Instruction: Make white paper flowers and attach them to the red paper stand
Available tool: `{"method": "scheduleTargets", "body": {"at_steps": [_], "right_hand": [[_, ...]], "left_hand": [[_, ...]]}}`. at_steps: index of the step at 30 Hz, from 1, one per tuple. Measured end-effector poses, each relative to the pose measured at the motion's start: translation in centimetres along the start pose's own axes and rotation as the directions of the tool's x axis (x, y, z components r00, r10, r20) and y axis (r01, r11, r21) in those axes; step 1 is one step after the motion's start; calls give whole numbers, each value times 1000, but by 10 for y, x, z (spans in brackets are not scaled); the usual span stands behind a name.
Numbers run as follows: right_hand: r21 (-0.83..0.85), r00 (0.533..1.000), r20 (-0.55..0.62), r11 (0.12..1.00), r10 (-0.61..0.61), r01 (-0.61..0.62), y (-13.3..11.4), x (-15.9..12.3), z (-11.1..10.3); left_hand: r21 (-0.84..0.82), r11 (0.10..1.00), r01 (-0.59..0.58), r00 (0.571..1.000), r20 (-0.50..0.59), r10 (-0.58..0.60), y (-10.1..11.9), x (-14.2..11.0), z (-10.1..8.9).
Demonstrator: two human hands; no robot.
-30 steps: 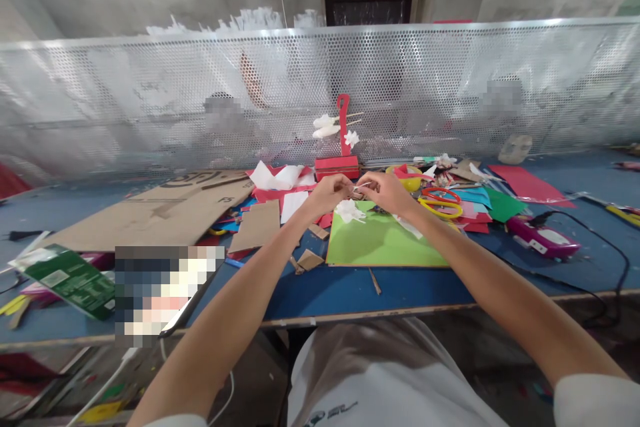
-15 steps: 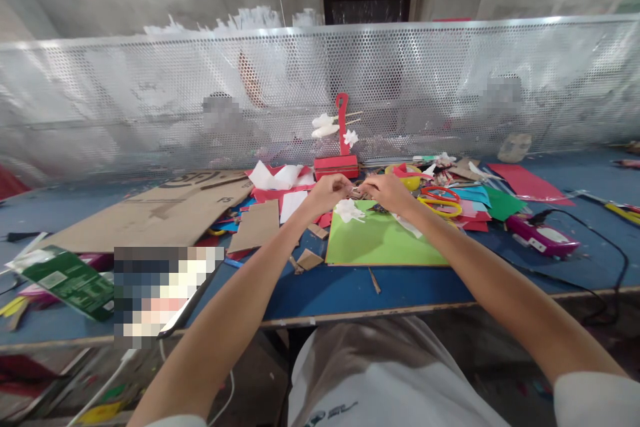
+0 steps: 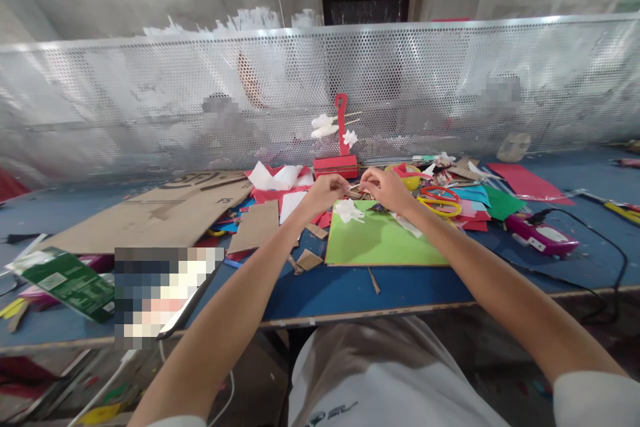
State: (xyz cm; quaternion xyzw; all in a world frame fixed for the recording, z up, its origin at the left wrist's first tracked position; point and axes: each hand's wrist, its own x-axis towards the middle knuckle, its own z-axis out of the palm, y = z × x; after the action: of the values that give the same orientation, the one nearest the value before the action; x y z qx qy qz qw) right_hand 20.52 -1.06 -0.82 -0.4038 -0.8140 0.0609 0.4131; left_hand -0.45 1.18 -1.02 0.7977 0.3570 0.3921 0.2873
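A thin pale strip or stick (image 3: 355,186) spans the small gap between my two hands, its exact kind too small to tell. My left hand (image 3: 327,191) pinches one end and my right hand (image 3: 384,188) pinches the other. Just below them, a crumpled white paper piece (image 3: 349,211) lies on a lime-green sheet (image 3: 385,243). Behind my hands stands a red box (image 3: 335,166) with an upright red hooked strip (image 3: 342,121). White paper blossoms (image 3: 325,128) on thin sticks are attached to that strip.
Orange- and yellow-handled scissors (image 3: 440,203) lie right of my right hand among paper scraps. A purple device (image 3: 543,238) with a black cable sits farther right. Flat cardboard (image 3: 150,217) and a blurred screen (image 3: 165,293) are at left. A perforated metal panel (image 3: 280,93) bounds the back.
My fingers have drawn slightly apart and turned, so the pale strip between them now shows as a straight line. The things on the table have stayed put.
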Motion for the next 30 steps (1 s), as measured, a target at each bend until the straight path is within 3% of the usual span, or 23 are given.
{"method": "scheduleTargets", "body": {"at_steps": [7,16,19,25,30], "right_hand": [[-176,998,35,983,55,-48,-2,1,0],[-412,1000,4,911,26,-22,3,2,5],[-375,999,5,927,33,-29,4,1,3],[-97,996,75,994,-52,59,-1,-1,-1],[-163,994,40,981,-103,109,5,1,2]], "left_hand": [[-3,1000,-13,1000,8,13,6,-2,2],[31,998,-62,997,46,61,15,-5,2],[55,995,-78,996,50,75,14,-6,2],[25,999,-28,999,47,27,8,-3,1],[30,999,-22,999,33,21,5,-2,1]]}}
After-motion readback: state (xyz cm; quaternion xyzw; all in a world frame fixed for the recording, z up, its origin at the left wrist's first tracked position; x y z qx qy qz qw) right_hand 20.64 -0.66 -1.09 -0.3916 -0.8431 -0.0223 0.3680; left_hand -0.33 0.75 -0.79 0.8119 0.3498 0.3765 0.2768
